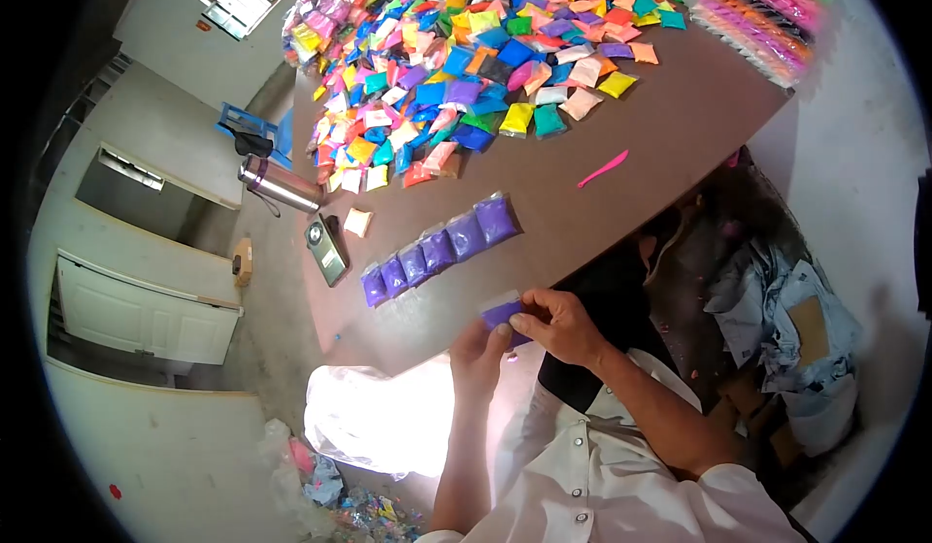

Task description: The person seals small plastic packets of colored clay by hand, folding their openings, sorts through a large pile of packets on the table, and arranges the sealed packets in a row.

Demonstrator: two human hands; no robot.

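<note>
Between my two hands, just off the table's near edge, is a small purple packet (502, 314) in clear plastic. My left hand (477, 351) grips its lower left part with thumb and fingers. My right hand (563, 328) pinches its right side, the thumb close to the left thumb. Beyond the hands, a slanting row of several purple packets (437, 251) lies side by side on the brown table (553, 203). A pink plastic knife (603, 169) rests to the right of that row.
A big heap of colourful packets (466, 92) covers the table's far side. At the left edge are a steel thermos (282, 183), a phone-like device (326, 250) and a pale packet (357, 222). Bundled bright packs (752, 19) lie far right. A white plastic bag (374, 417) sits below the near edge.
</note>
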